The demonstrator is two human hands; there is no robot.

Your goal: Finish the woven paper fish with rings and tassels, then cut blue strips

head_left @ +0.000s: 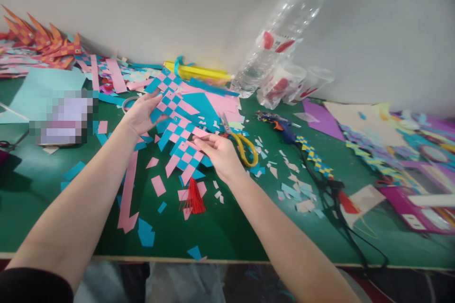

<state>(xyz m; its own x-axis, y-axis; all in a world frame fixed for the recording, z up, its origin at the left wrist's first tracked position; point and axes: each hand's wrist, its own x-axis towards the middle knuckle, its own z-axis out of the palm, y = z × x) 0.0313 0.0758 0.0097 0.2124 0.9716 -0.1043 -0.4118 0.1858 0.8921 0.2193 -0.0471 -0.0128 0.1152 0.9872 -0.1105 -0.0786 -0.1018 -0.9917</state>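
A woven pink-and-blue checkered paper piece (175, 104), made of several linked sections with pointed strip ends, stretches between my hands above the green table. My left hand (144, 112) grips its upper left side, thumb and fingers around the edge. Lower down, my right hand (216, 151) pinches the right edge of a lower section between thumb and fingers. A red tassel (195, 197) lies just below the woven piece; whether it is attached, I cannot tell. Close behind my right hand rest scissors (245, 149) with yellow handles.
Paper scraps (296, 189) litter the green table (234, 227). A glue gun (280, 128) with a black cord lies at right. Behind stand a tilted plastic bottle (280, 33) and plastic cups (284, 83). A blurred-out phone (66, 120) is at left, orange woven paper pieces (46, 38) beyond.
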